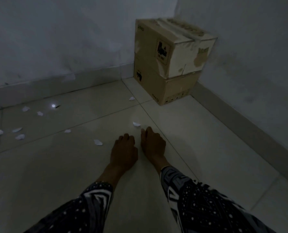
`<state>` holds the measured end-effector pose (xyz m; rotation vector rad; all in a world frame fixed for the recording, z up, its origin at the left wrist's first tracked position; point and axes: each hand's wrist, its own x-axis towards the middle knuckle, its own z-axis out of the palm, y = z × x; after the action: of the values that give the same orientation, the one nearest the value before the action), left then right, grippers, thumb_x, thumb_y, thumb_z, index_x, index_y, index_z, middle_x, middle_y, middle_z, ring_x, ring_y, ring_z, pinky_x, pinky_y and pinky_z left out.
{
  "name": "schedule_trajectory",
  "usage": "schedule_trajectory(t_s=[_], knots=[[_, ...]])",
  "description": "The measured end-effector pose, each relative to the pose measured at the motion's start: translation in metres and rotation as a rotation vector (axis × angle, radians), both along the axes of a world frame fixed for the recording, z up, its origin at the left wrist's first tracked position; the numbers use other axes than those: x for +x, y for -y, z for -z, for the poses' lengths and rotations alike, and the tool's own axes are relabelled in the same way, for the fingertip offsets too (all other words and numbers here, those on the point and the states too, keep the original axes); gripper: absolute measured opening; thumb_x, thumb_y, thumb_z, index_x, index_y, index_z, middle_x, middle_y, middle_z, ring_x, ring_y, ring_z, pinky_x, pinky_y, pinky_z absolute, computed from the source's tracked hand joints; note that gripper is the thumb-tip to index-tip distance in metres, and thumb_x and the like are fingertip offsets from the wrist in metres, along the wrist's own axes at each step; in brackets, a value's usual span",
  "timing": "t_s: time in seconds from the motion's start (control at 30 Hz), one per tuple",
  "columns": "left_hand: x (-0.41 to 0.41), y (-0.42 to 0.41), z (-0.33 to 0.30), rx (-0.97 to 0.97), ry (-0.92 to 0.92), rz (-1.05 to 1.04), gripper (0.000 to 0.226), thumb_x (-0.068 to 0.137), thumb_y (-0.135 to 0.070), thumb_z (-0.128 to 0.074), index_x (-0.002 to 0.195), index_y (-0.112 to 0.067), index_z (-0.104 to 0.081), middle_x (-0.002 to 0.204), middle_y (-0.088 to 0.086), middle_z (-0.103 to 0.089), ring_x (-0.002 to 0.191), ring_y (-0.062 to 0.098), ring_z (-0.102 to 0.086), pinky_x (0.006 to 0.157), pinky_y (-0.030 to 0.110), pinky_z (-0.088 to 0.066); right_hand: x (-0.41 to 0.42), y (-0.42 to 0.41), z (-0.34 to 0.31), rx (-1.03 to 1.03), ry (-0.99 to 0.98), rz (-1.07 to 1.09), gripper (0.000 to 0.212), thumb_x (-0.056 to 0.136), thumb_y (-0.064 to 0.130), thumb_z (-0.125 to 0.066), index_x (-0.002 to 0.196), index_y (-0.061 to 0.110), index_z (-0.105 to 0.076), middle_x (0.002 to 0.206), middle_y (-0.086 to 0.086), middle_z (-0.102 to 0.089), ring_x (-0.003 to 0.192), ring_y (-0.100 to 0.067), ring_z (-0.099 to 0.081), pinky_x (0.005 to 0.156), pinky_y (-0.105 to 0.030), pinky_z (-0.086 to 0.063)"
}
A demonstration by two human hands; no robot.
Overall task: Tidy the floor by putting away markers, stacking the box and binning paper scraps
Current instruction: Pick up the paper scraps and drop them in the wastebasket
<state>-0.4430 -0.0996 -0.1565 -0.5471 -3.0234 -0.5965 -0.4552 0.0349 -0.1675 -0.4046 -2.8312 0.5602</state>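
Tan boxes (166,64), seemingly white scraps (136,124)

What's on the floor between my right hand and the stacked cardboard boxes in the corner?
In the head view, one paper scrap lies just past the right hand; beyond it only bare tile up to the stacked boxes.

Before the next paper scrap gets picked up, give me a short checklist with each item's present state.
1. Nearest scrap within reach of the right hand: ok, it lies just beyond the fingertips.
2. Left hand free to hold scraps: cannot tell, its fingers are curled under.
3. Boxes stacked: ok, upper box sits on the lower box in the corner.
4. Floor free of scraps: not ok, several remain, such as one left of the hands.
5. Bin located: cannot tell, none in view.
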Motion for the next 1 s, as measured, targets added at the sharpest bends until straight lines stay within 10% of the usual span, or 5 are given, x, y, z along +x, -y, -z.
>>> schedule_trajectory(t_s=[0.23, 0.6, 1.0], knots=[[-0.081, -0.005, -0.004, 0.120, -0.057, -0.067, 0.019, 0.086, -0.007, -0.056, 0.104, 0.000, -0.057, 0.107, 0.018, -0.055, 0.094, 0.034, -0.052, 0.075, 0.041, -0.039, -0.053, 0.003, 0.015, -0.005, -0.090, -0.204, 0.050, 0.097, 0.054, -0.052, 0.134, 0.020, -0.053, 0.107, -0.002, -0.073, 0.083, -0.024, -0.069, 0.057, -0.029, -0.045], [-0.178, -0.037, 0.029, 0.085, 0.089, -0.288, 0.062, 0.094, -0.011, -0.050, 0.150, -0.002, -0.026, 0.160, 0.023, -0.014, 0.138, 0.038, -0.030, 0.091, 0.050, -0.047, -0.085, 0.013, 0.042, 0.238, -0.262, 0.084, 0.028, 0.097, 0.036, -0.063, 0.079, 0.015, -0.059, 0.047, 0.002, -0.048, 0.034, -0.014, -0.037, 0.043, -0.021, -0.015], [-0.235, -0.063, 0.036, -0.208, 0.103, -0.110, 0.081, 0.098, -0.004, -0.052, 0.158, -0.011, 0.000, 0.165, 0.010, 0.011, 0.150, 0.037, -0.006, 0.097, 0.056, -0.045, -0.091, 0.013, 0.045, 0.282, -0.234, 0.115, 0.035, 0.096, 0.037, -0.057, 0.064, 0.022, -0.052, 0.043, 0.005, -0.041, 0.037, -0.010, -0.020, 0.045, -0.020, -0.012]])
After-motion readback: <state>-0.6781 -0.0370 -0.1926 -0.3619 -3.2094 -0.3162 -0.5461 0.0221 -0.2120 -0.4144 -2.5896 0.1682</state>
